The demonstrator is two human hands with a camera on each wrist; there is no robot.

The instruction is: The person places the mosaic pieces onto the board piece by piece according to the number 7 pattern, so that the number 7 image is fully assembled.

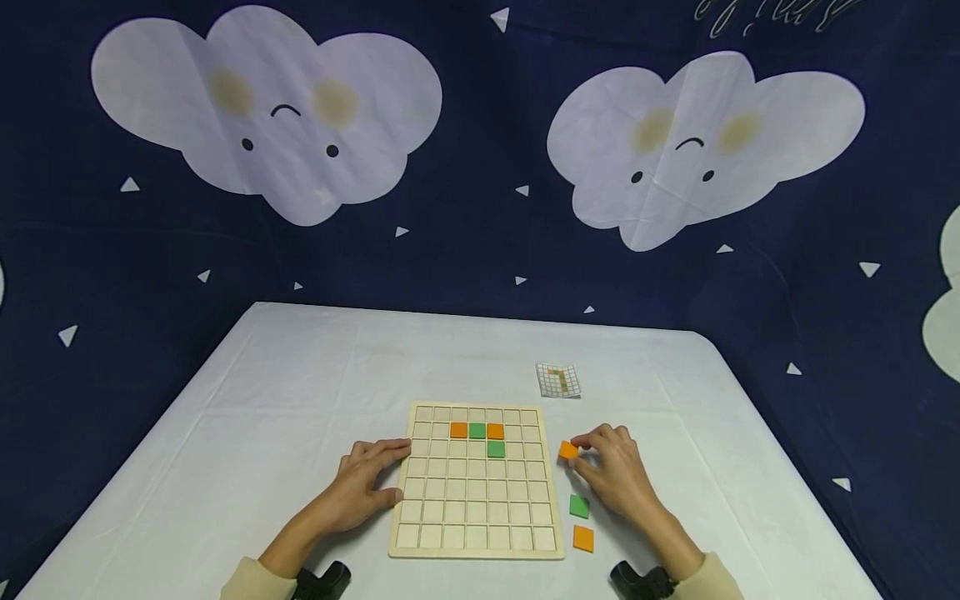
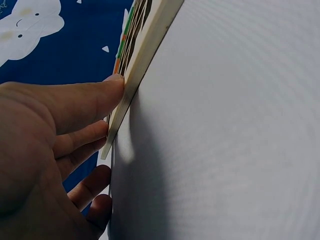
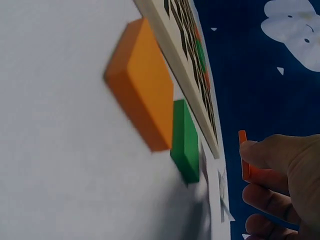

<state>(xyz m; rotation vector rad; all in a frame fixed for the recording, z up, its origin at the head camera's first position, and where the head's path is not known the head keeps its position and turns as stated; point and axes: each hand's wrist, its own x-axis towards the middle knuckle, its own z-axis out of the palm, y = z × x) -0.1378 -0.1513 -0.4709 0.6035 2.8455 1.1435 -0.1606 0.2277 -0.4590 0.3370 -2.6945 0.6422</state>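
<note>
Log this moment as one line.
left hand: touches board edge | right hand: pinches orange tile | on board: four tiles | beside board: loose green tile, loose orange tile | card: beyond board

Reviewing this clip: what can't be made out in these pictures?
Head view: the exact printed pattern on the card, too small.
Head view: part of the held orange tile, covered by fingertips of the right hand.
Head view: the writing on the backdrop, cut off by the top edge.
Left wrist view: most cells of the board, lost to the steep angle and top edge.
</note>
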